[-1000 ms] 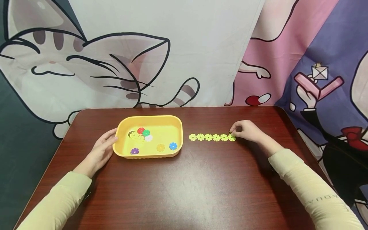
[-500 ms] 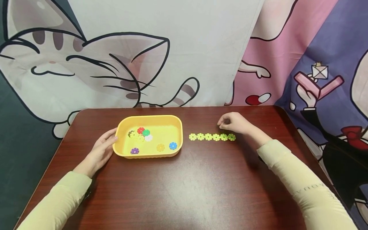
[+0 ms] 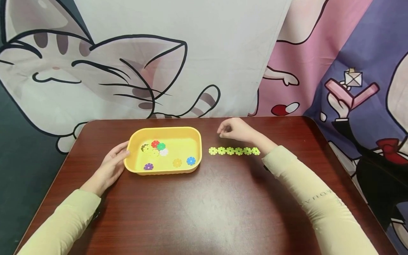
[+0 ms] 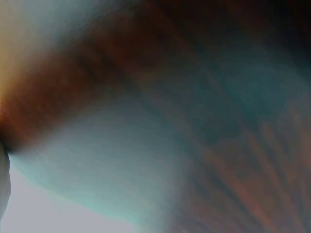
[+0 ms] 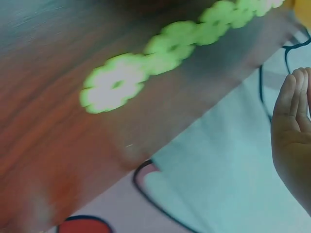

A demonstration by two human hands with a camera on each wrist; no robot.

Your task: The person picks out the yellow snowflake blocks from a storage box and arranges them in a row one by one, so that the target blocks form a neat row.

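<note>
A yellow plastic tray [image 3: 162,173] stands on the table, and my left hand [image 3: 109,170] holds it at its left end, thumb over the rim. Inside lie several loose flower-shaped discs, among them a purple disc [image 3: 148,166], a blue disc [image 3: 191,161], an orange disc [image 3: 177,163] and a green disc [image 3: 161,146]. To the tray's right runs a straight row of yellow-green flower discs [image 3: 239,153], edges meeting or overlapping. My right hand [image 3: 238,130] hovers behind this row with loosely bent fingers and nothing visible in them. The left wrist view is too blurred to make out the hand.
The dark reddish-brown table [image 3: 178,212] reaches back to a printed cloth [image 3: 239,71] with cartoon figures. Its rounded back edge lies just behind the tray and the right hand.
My right hand has left the right end of the disc row and moved left towards the tray. The left hand, the tray and the row stay in place.
</note>
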